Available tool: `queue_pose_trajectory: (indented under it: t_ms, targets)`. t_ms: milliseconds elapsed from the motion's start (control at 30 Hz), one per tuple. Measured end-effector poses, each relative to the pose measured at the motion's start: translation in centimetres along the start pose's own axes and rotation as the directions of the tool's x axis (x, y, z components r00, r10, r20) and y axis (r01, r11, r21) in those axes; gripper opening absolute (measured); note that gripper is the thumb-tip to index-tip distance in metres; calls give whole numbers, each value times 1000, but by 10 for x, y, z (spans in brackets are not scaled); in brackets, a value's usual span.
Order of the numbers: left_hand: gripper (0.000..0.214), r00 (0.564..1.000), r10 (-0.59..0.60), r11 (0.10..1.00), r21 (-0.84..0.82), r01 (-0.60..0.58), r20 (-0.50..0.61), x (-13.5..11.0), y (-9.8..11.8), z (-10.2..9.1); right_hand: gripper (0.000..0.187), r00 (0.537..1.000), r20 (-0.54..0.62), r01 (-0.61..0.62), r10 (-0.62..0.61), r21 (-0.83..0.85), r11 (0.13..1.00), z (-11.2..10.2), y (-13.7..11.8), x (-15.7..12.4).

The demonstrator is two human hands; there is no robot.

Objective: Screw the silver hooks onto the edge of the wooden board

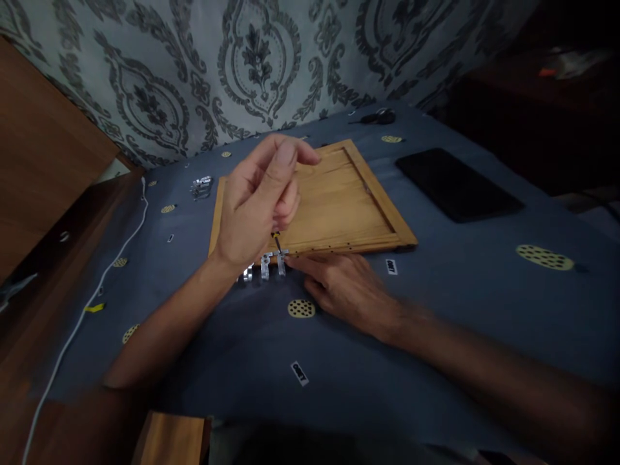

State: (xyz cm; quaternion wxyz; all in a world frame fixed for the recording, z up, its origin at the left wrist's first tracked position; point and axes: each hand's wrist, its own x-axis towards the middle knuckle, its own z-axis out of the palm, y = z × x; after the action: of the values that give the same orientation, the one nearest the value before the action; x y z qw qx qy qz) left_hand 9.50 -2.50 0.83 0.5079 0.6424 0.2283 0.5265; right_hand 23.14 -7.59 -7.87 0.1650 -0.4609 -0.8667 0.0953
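My left hand (261,194) is raised over the near edge of a framed wooden panel (334,200), its fingers curled. Below the fist shows the yellow-and-black end and thin shaft of a screwdriver (276,240); the handle is hidden in the hand. The shaft points down at a shiny metal bracket (281,263) on the panel's near edge. Low on the cloth, my right hand (351,290) touches that bracket with its extended index finger, the other fingers loosely bent. To the left sit another bracket (265,265) and one partly covered by my left wrist.
A small pile of metal brackets (201,187) lies left of the panel. A black tablet-like slab (458,184) lies to the right, and a dark object (380,117) behind. A white cable (104,278) runs down the left side. The blue patterned cloth (368,387) covers the surface.
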Motion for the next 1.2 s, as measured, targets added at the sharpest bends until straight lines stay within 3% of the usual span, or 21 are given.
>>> queue_pose_trajectory:
  t_ms: [133,233,367,500,1033,1200]
  targets:
    - [26,991,119,991,-48,-122,-67,-1,19,-2,35,1000,27,-4,4,6,1000,-1,0,0]
    - [27,989,113,993,-17,-115,-98,-1,24,-2,35,1000,17,-2,2,1,1000,-2,0,0]
    - [29,996,14,1000,10,-13,-91,-2,13,-1,37,1000,-13,17,-17,-5,1000,-1,1,0]
    - [27,998,-9,1000,6,9,-65,-2,1,-1,38,1000,13,-17,18,-20,1000,-1,0,0]
    - [22,998,40,998,-54,-43,-55,-2,-9,-4,40,1000,-13,-16,16,-15,1000,2,0,-1]
    - [22,997,61,994,-85,-64,-38,-3,-11,-3,42,999,37,-31,32,-27,999,1,0,1]
